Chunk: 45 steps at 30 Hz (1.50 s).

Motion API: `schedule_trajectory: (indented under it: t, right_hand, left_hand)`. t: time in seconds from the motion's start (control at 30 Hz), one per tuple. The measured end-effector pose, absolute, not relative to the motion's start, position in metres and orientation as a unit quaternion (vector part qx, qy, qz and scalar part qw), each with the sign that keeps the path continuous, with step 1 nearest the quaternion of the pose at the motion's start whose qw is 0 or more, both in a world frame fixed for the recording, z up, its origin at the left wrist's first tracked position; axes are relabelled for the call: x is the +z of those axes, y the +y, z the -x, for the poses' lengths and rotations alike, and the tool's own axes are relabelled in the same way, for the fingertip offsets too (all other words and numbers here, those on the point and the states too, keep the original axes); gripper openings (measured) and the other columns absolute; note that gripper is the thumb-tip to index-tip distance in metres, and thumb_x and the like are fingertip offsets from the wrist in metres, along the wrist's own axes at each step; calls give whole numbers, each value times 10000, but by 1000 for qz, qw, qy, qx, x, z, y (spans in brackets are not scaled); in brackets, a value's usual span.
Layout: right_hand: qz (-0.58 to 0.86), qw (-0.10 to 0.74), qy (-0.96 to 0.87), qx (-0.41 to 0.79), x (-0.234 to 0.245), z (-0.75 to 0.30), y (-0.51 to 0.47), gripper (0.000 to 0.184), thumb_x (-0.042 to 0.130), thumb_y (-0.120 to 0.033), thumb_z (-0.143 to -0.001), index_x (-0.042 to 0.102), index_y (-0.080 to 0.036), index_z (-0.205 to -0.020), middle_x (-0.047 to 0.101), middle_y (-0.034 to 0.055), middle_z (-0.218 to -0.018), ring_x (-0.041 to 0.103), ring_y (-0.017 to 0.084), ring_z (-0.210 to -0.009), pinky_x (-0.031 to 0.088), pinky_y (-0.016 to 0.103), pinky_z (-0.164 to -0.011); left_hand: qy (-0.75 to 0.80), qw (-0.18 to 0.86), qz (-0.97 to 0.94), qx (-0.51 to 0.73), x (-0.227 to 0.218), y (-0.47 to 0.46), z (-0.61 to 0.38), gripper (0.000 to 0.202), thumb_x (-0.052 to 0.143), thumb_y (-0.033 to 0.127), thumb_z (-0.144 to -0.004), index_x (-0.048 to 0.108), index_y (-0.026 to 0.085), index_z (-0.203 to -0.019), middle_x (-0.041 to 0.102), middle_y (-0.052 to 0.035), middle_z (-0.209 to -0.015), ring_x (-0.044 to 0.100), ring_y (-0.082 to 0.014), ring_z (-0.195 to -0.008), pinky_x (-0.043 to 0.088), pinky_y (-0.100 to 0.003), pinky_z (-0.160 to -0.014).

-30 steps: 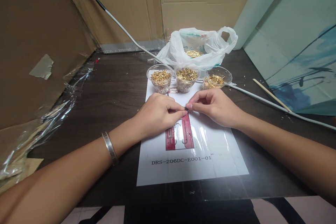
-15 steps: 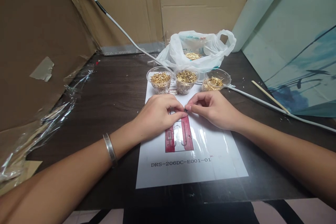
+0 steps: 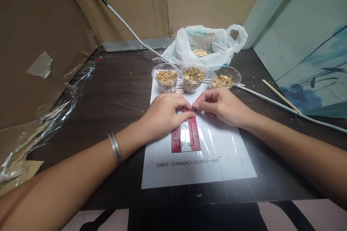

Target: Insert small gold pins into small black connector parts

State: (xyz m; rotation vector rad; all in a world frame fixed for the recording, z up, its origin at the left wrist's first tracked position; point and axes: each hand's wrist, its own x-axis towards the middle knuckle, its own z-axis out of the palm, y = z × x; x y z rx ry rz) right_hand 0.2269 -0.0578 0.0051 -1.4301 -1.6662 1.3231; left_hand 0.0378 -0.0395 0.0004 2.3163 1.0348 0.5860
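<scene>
In the head view, both hands are meeting above a white printed sheet (image 3: 230, 162) that is lying on the dark table (image 3: 108, 94). The left hand (image 3: 168, 112) is pinching a small dark piece (image 3: 194, 109) at its thumb and fingertips, and the right hand (image 3: 226, 108) is gripping the same piece from the other side, its remaining fingers curling inward. The piece is sitting between the fingertips, just beyond a red-and-white printed picture (image 3: 195, 140), and its finer details are being lost at this size. A silvery bracelet (image 3: 115, 148) is circling the left wrist. Beyond the hands, a left cup (image 3: 166, 88), a middle cup (image 3: 191, 87) and a right cup (image 3: 236, 80), all clear, are holding gold-coloured pins. Behind them a white plastic bag (image 3: 184, 48) is gaping open, with more pins showing inside. To the right, a thin wooden stick (image 3: 282, 96) is lying against a white cable (image 3: 271, 100)
</scene>
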Motion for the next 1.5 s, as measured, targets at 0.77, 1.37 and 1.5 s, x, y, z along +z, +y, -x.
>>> schedule_trajectory:
  t: [0.77,1.37,1.5]
  right_hand:
    - [512,294,-639,493,1,-227,-60,129,671,-238,-739,655,-128,-672,510,-28,-546,390,78,-502,265,250,-485]
    - [510,304,-663,456,-3,-226,-61,294,695,-417,-775,692,-128,-722,617,26,-641,473,117,-592,328,255,-545]
    - [513,298,-662,458,-2,-227,-61,304,703,-428,-767,688,-129,-712,600,21,-622,456,113,-575,313,253,-526]
  left_hand:
    - [388,269,-855,215,0,-40,-39,92,707,199,-787,725,165,-704,673,-7,-726,573,-128,-671,392,-256,-622]
    - [393,260,-855,217,-1,-38,-39,86,726,239,-770,734,173,-715,688,-7,-729,552,-119,-625,380,-251,-594]
    - [394,259,-855,217,-1,-38,-39,74,729,238,-771,743,177,-733,693,-9,-726,556,-121,-620,380,-249,-594]
